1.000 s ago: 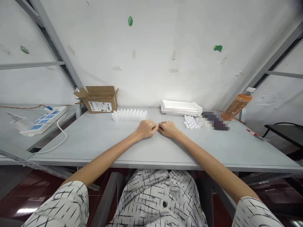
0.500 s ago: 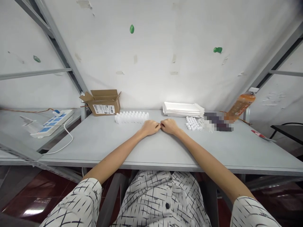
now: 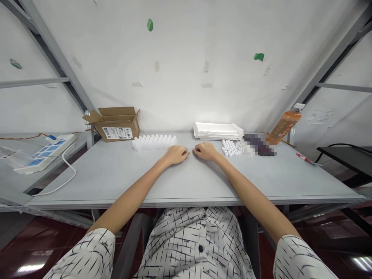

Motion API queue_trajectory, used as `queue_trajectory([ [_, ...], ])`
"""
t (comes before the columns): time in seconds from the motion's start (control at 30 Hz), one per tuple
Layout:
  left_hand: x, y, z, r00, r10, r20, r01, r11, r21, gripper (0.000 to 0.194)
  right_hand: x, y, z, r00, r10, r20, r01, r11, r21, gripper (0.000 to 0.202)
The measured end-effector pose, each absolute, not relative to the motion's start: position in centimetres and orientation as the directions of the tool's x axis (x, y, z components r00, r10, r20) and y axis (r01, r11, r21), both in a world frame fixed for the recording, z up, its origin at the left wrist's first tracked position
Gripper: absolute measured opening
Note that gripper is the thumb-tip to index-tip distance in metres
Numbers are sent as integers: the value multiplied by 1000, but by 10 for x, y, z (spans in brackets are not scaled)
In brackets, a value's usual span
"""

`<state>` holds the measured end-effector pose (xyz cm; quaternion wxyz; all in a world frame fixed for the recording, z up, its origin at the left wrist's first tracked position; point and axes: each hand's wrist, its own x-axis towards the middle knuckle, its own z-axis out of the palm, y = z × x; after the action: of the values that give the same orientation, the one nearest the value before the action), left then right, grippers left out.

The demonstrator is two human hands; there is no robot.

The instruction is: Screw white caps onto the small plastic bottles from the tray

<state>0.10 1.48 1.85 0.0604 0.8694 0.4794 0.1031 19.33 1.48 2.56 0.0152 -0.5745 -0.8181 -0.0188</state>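
My left hand rests closed on the grey table, just right of the rows of white bottles. Across a small gap, my right hand also lies closed on the tabletop. Nothing shows in either hand. Right of my right hand sits a cluster of small white caps, with a clear piece beside it. Behind that hand, a stack of white sheets or trays lies against the wall.
An open cardboard box stands at the back left. Further left are a power strip and white cable. At the right are a blurred dark item, a tilted orange bottle and a red-and-white packet.
My hands, nearly touching before, have moved slightly apart. The camera view has shifted, so the table items appear further left.
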Motion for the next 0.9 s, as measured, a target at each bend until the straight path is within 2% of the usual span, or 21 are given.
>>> queue_trajectory([
  [0.9,2,9,24,555,824,110,802,-566,192,34,194,13,26,-333,942,38,943,333,10,36],
])
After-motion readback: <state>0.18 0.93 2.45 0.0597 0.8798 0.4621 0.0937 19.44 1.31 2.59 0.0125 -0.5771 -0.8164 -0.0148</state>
